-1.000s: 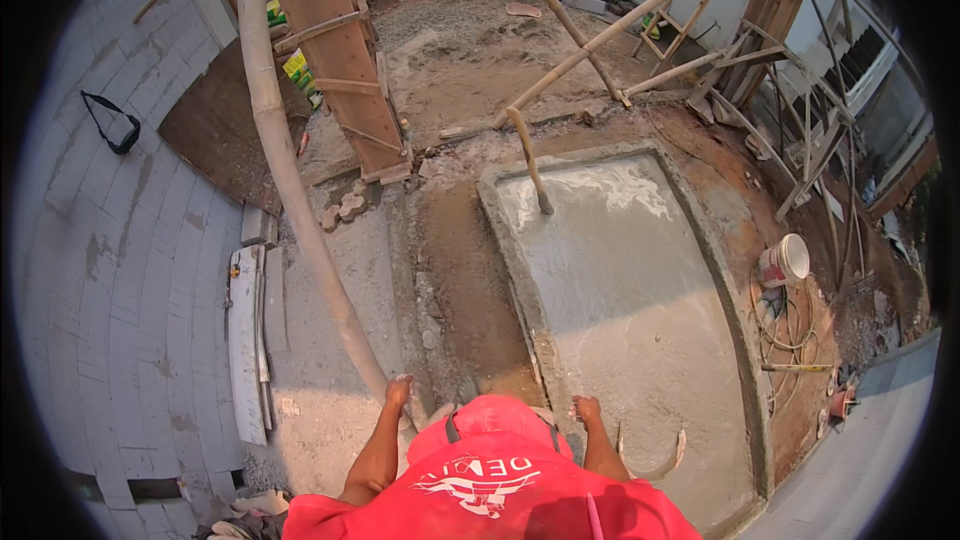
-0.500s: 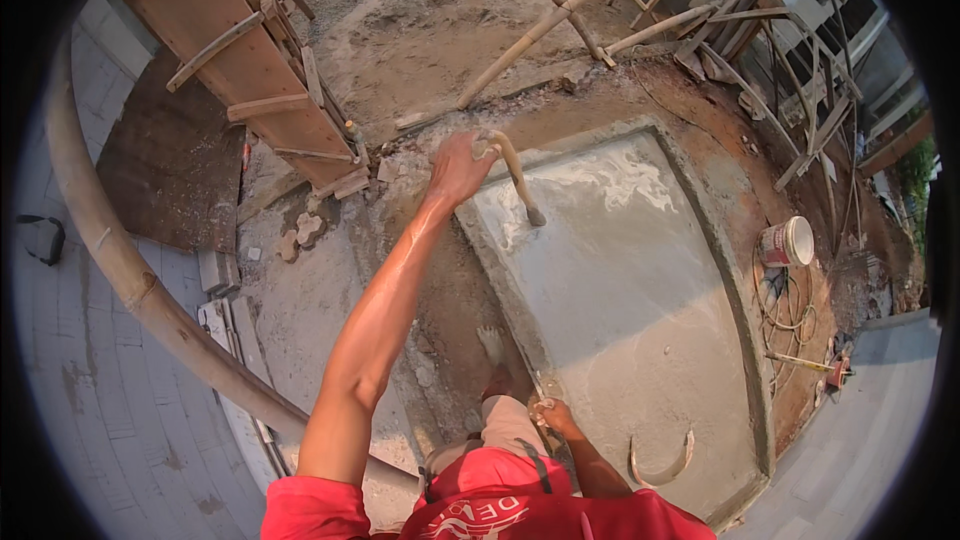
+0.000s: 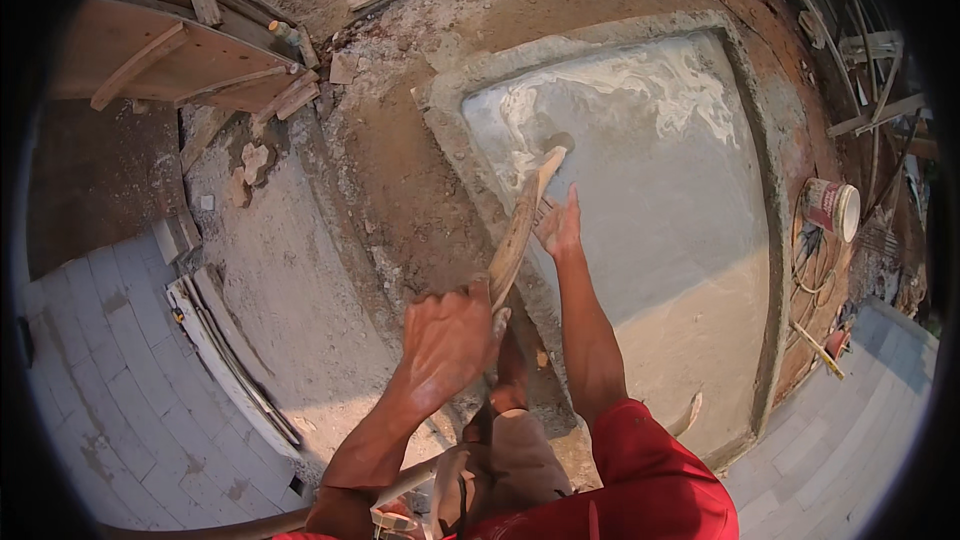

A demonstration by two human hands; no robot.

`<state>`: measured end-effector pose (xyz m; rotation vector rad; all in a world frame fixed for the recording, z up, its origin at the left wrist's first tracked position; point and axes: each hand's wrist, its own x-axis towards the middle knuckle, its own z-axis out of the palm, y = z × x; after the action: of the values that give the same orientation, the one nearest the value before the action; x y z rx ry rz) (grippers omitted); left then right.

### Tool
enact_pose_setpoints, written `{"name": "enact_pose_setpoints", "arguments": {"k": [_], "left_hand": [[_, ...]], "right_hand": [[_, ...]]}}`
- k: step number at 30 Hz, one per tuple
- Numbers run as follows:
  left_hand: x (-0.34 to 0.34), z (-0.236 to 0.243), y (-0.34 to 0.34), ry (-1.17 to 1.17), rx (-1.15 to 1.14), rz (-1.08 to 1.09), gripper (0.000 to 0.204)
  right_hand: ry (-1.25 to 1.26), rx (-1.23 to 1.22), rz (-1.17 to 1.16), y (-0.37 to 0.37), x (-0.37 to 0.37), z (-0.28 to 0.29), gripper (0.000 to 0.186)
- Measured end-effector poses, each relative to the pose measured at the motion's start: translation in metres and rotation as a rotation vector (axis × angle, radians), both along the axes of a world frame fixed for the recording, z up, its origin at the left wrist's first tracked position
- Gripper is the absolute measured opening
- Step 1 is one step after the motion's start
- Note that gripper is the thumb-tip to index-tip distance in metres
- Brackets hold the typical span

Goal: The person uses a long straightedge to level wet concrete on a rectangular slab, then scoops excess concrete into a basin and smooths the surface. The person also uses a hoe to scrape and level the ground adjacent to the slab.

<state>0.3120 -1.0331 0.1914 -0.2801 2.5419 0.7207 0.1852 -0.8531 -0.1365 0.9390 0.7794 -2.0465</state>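
Note:
My left hand [image 3: 445, 345] is closed round the upper part of a long wooden handle [image 3: 522, 223] in front of my body. The handle slants away to the right, and its far end meets the wet grey cement mix [image 3: 660, 210], where a dark round patch surrounds it; any tool head there is hidden. My right hand [image 3: 558, 225] reaches out beside the handle's lower part, thumb raised and fingers stretched. Whether those fingers touch the wood is hard to tell. Pale milky streaks [image 3: 690, 90] swirl on the mix near the far edge.
A raised cement rim [image 3: 775, 240] borders the shallow pit. To its right are a bucket [image 3: 832, 208], a coiled hose [image 3: 815, 275] and a yellow-handled tool [image 3: 818, 348]. Wooden formwork boards [image 3: 150, 50] stand far left. Long strips [image 3: 235, 370] lie beside grey paving [image 3: 110, 370].
My left hand has come back toward my body, tilting the handle. My right hand has left my hip and reached forward to the handle. The view has shifted downward.

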Motion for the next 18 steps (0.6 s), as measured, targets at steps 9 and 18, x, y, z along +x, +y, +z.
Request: {"name": "enact_pose_setpoints", "arguments": {"k": [9, 18], "left_hand": [[0.236, -0.228, 0.104, -0.628, 0.109, 0.407, 0.051], [0.281, -0.271, 0.126, -0.504, 0.646, 0.788, 0.045]], "right_hand": [[-0.016, 0.233, 0.183, -0.010, 0.064, -0.076, 0.018], [0.315, 0.446, 0.217, -0.019, 0.063, 0.025, 0.018]]}}
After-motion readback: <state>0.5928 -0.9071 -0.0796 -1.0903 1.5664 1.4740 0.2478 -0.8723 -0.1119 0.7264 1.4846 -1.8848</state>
